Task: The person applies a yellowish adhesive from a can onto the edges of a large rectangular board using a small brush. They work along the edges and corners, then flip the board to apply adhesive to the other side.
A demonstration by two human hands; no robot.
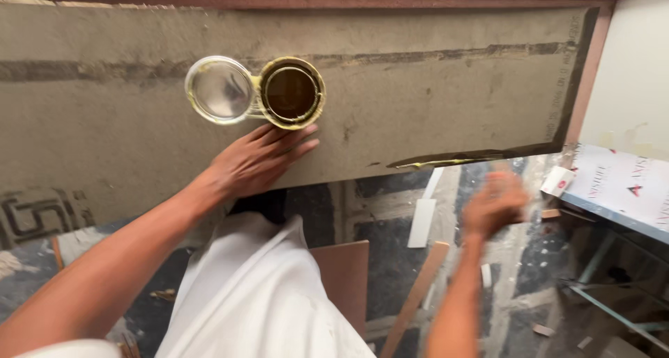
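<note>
**A:** head cam, what's going on with the hands?

**B:** left hand lies flat, fingers spread, on the brown board, gripping nothing, just below the open tin of yellowish glue. Its lid sits touching the tin's left side.

**A:** and the right?

**B:** right hand is blurred, off the board's edge over the littered floor. Can't tell its grip.

Left hand lay flat on the brown board. Just beyond its fingertips stood an open tin touching its clear lid, blocking forward passage. Board surface to either side was bare. Right hand hung blurred off the board edge, above floor littered with wood strips.
</note>
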